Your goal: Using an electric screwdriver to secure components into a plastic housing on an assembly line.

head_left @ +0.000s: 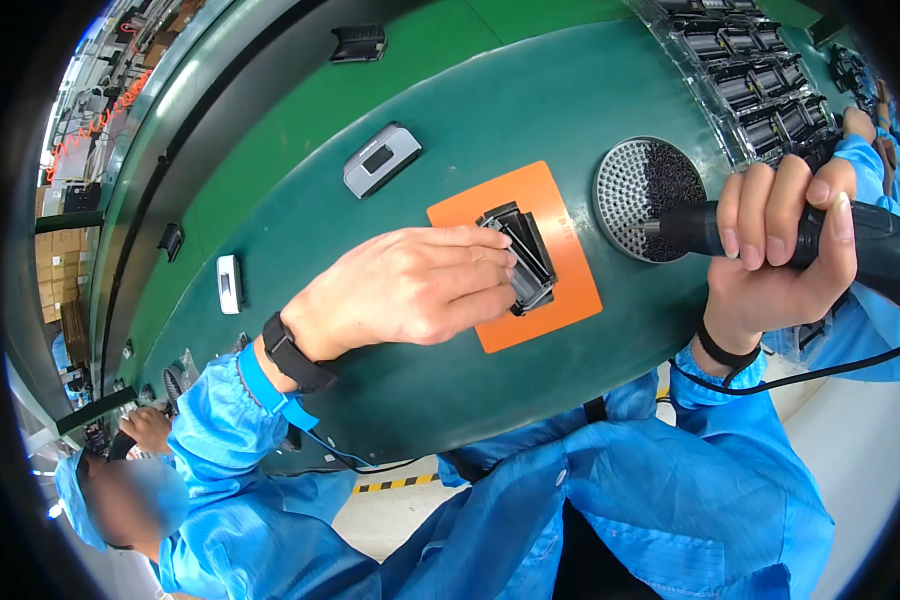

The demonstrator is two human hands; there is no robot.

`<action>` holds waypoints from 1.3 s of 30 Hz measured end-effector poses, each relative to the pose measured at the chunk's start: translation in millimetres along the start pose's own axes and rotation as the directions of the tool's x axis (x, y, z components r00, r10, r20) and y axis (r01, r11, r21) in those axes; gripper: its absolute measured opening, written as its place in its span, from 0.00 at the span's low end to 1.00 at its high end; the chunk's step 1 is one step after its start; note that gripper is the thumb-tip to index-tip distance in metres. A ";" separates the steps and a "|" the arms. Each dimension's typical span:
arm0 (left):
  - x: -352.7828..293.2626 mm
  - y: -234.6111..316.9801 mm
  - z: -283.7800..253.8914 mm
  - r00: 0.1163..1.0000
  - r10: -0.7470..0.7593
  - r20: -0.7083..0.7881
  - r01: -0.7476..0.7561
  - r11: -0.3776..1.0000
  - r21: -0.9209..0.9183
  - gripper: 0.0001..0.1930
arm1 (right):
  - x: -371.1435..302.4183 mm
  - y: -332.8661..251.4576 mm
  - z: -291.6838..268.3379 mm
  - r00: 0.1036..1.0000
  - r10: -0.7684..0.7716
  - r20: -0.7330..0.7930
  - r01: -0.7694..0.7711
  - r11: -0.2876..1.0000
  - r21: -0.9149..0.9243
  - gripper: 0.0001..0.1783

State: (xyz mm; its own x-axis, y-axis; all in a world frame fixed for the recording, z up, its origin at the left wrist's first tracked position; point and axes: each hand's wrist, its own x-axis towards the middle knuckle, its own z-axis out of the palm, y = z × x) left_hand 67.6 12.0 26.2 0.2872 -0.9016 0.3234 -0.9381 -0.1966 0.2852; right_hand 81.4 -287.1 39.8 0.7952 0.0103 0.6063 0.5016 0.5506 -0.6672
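Observation:
My left hand (pixel 410 285) presses its fingers on a black plastic housing (pixel 532 262), which lies on an orange mat (pixel 577 278) in the middle of the green table. Closed round a dark electric screwdriver (pixel 695 228) is my right hand (pixel 785 235). The tool lies nearly level, its thin tip pointing left over the rim of a round metal screw tray (pixel 620 185). Small dark screws (pixel 675 180) fill the right part of that tray; bare holes show on its left. A black cable trails from the screwdriver. My left fingers hide part of the housing.
A grey and black device (pixel 383 160) and a white one (pixel 229 284) lie on the table (pixel 370 390). Clear trays of black parts (pixel 760 80) stand at the far right. Beyond the table runs a green conveyor (pixel 450 45) carrying a black part (pixel 358 43). Co-workers sit on both sides.

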 end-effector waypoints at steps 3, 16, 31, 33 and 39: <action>1.7 -4.7 1.8 0.996 0.086 0.012 -0.086 0.995 0.058 0.10 | 0.8 3.6 0.2 1.000 0.012 0.025 -0.012 1.000 0.000 0.12; 15.3 43.8 -6.5 0.920 -0.327 0.218 0.285 0.937 0.204 0.21 | 9.6 -10.1 -7.5 0.987 0.029 0.160 -0.014 0.996 -0.093 0.16; 15.7 86.9 51.0 0.700 -0.713 -0.049 0.700 0.671 0.243 0.26 | 20.6 40.5 -0.1 0.980 0.109 0.165 -0.068 0.970 -0.235 0.11; 17.0 87.7 52.1 0.695 -0.717 -0.046 0.702 0.663 0.259 0.26 | 22.6 42.4 -2.6 0.967 0.134 0.215 -0.088 0.974 -0.210 0.13; 19.1 86.6 45.8 0.681 -0.732 0.017 0.713 0.668 0.210 0.32 | 22.5 47.0 -1.4 0.962 0.137 0.236 -0.080 0.968 -0.237 0.13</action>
State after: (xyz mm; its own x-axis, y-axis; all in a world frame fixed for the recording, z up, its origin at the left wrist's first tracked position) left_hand -17.0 -39.8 15.7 0.8791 -0.4767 -0.0043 -0.4629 -0.8556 0.2318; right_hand 123.3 -262.2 21.5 0.7535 0.2823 0.5937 0.5027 0.3345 -0.7971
